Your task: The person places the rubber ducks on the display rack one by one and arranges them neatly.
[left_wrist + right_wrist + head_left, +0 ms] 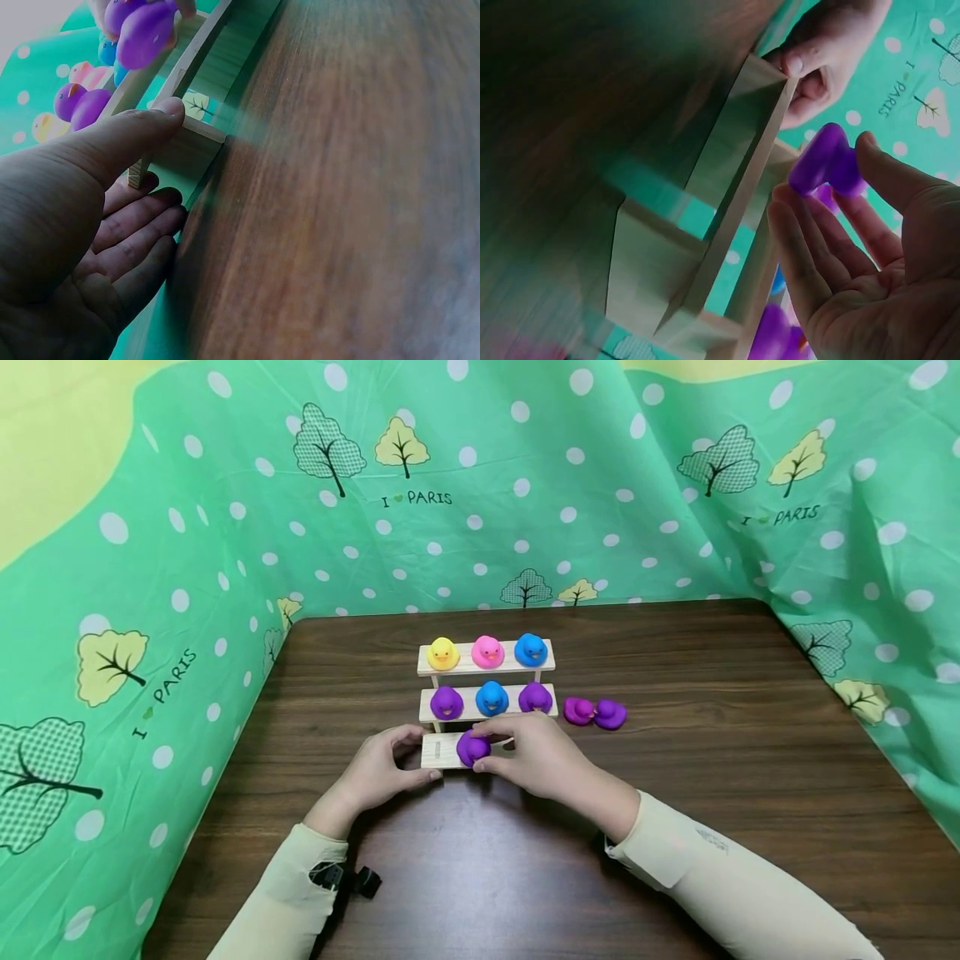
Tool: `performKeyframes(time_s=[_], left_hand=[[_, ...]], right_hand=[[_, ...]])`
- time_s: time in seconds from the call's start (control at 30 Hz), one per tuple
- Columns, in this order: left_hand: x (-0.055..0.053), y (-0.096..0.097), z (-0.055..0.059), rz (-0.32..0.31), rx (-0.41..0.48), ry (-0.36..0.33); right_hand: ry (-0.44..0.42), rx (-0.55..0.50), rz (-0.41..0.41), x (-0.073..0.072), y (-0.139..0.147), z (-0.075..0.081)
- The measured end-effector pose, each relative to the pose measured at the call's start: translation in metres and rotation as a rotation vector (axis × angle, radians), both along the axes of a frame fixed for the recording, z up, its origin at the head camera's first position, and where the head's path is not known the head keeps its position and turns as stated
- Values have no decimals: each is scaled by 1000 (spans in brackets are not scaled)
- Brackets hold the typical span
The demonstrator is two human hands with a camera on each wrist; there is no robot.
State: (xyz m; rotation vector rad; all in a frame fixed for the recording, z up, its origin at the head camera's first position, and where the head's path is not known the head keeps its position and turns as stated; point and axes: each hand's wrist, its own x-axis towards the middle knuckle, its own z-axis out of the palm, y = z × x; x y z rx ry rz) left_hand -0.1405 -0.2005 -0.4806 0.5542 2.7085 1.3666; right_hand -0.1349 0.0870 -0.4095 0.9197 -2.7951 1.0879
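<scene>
A three-tier wooden stand stands mid-table. My right hand pinches a purple rubber duck between thumb and fingers over its lowest tier; the right wrist view shows this duck close above the plank. At the stand's left end, my left hand grips the lowest plank, thumb along the front edge and fingers around the end. Purple, blue and purple ducks fill the middle tier. On top sit yellow, pink and blue ducks.
Right of the stand, a magenta duck and another purple duck lie close together on the dark wooden table. A green dotted curtain encloses the back and sides.
</scene>
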Motion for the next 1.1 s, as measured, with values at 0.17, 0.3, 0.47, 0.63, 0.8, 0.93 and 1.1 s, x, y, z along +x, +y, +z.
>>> performKeyframes(time_s=[0.17, 0.3, 0.47, 0.63, 0.8, 0.93, 1.1], left_hand=[[0, 0, 0, -2, 8, 2], [0, -1, 0, -9, 15, 5], [0, -1, 0, -13, 18, 6], [0, -1, 0, -6, 8, 2], [0, -1, -1, -16, 17, 6], [0, -1, 0, -25, 26, 11], [0, -1, 1, -27, 31, 12]], right_hand=[[6, 19, 1, -1, -13, -2], [33, 32, 13, -1, -21, -3], [60, 60, 22, -2, -29, -5], [76, 88, 36, -4, -35, -8], [70, 105, 41, -5, -39, -10], [77, 126, 34, -6, -42, -8], [99, 147, 26, -7, -45, -9]])
